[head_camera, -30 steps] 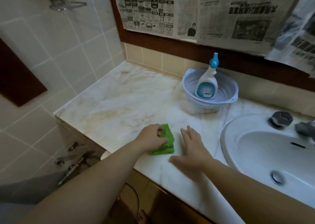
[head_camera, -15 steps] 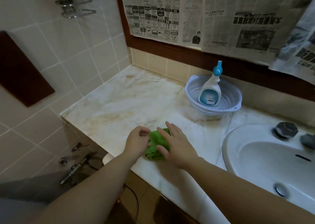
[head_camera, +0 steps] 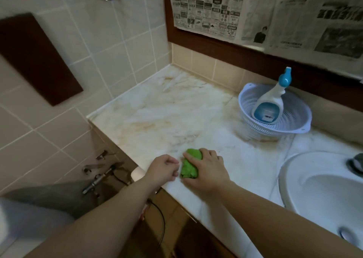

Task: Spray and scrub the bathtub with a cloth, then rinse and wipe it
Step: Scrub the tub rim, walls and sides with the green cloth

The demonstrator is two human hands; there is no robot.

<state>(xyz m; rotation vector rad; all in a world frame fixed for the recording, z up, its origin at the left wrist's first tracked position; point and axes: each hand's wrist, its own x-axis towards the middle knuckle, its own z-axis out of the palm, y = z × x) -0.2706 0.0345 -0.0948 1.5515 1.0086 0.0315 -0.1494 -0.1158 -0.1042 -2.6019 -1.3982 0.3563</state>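
A crumpled green cloth (head_camera: 188, 168) lies on the marble counter (head_camera: 167, 110) near its front edge. My right hand (head_camera: 207, 169) covers the cloth from the right, its fingers curled over the top of it. Just left of the cloth, my left hand (head_camera: 163, 167) sits at the counter's edge with curled fingers and nothing in it. A white spray bottle with a blue nozzle (head_camera: 269, 104) leans inside a white perforated basket (head_camera: 243, 100) at the back right of the counter.
A white sink (head_camera: 314, 189) with a metal tap (head_camera: 355, 163) is set into the counter on the right. Below the counter at the left are chrome tap fittings (head_camera: 98, 179) on a tiled wall. Newspaper covers the mirror above.
My right hand has closed over the green cloth and bunched it up. My left hand has let go of the cloth and drawn back slightly to the left.
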